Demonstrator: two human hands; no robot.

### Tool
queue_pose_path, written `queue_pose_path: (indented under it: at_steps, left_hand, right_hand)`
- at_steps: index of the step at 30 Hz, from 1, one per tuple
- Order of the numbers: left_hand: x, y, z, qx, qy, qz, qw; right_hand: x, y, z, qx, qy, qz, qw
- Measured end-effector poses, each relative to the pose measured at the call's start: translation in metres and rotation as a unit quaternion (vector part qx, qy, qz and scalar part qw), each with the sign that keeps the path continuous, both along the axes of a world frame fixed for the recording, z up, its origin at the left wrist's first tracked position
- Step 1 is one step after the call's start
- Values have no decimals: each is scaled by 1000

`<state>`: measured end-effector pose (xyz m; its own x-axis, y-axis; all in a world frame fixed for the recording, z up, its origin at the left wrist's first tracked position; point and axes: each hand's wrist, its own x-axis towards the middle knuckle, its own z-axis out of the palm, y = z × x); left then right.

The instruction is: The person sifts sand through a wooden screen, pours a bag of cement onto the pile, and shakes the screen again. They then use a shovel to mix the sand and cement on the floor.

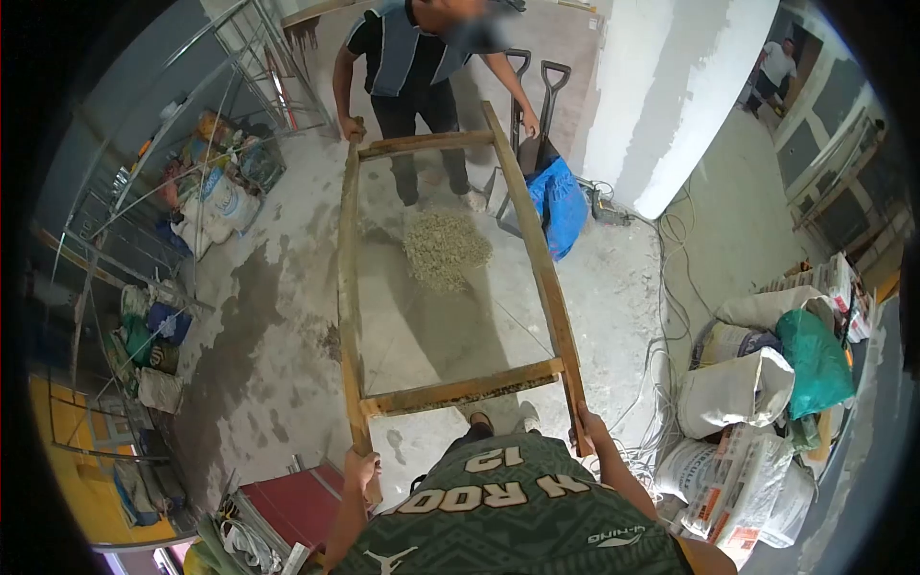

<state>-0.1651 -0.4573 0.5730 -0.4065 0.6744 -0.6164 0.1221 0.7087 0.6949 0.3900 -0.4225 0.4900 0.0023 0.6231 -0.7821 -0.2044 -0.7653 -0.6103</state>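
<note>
At the near end of the wooden sieve frame (pixel 450 259), left hand (pixel 361 470) and right hand (pixel 586 424) each grasp a side rail; gravel (pixel 443 247) lies on its mesh.

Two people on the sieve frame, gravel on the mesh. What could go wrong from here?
1. The gravel pile sits toward the co-worker's end of the wooden sieve frame; a tilt may spill it off the mesh.
2. The left hand and right hand grip only the rail ends, so one slip likely drops that end.
3. Cables and cement bags crowd the floor beside the wearer: a trip hazard.
</note>
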Motion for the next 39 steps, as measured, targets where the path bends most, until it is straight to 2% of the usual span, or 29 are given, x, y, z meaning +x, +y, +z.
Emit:
queue_pose_path:
  at_steps: [5,6,10,11,12,13,18,22,24,27,30,32,33,36,37,39]
  left_hand:
    - [10,-12,12,13,41,-17,999]
    - [11,-15,14,3,17,-10,1000]
    - [3,-26,-7,7,-12,-23,1000]
    - [6,-25,0,-3,-3,-18,1000]
    - [10,-19,12,-30,12,-13,999]
    - [6,-15,6,-10,5,-3,1000]
    - [2,-23,2,-15,0,10,1000]
    - [-14,0,4,-40,29,-36,998]
    - [-21,8,9,-31,13,-24,999]
    - [-40,15,-6,-20,18,-27,999]
    - [-59,22,1,-17,4,-30,999]
    - [-76,29,6,-14,-5,-35,999]
    - [-86,31,3,-18,-10,-38,999]
    - [-132,33,-25,3,-4,-70,998]
    - [-142,43,-7,-17,13,-93,995]
    - [-177,62,-4,-14,19,-123,992]
  right_hand:
    - [14,-18,-12,47,11,22,999]
    - [20,-21,-28,37,-9,42,998]
    - [26,-27,-12,22,-8,40,999]
    - [28,-27,-19,26,-13,52,998]
    - [38,-30,-79,62,-76,54,994]
    - [27,-28,-27,20,7,25,999]
    - [18,-29,-26,-15,-30,28,999]
    - [11,-3,-36,-18,-53,41,998]
    - [-1,0,-16,-31,-4,8,999]
    - [-17,-1,-8,-40,-32,7,999]
    - [-41,2,2,-33,-20,-15,999]
    - [-56,-10,-10,1,-40,-11,999]
    - [-67,-11,-8,-10,-88,-11,996]
    - [-109,-32,3,4,-105,-5,994]
    - [-130,-38,16,-3,-53,-40,998]
    - [-170,-46,23,-3,-72,-62,995]
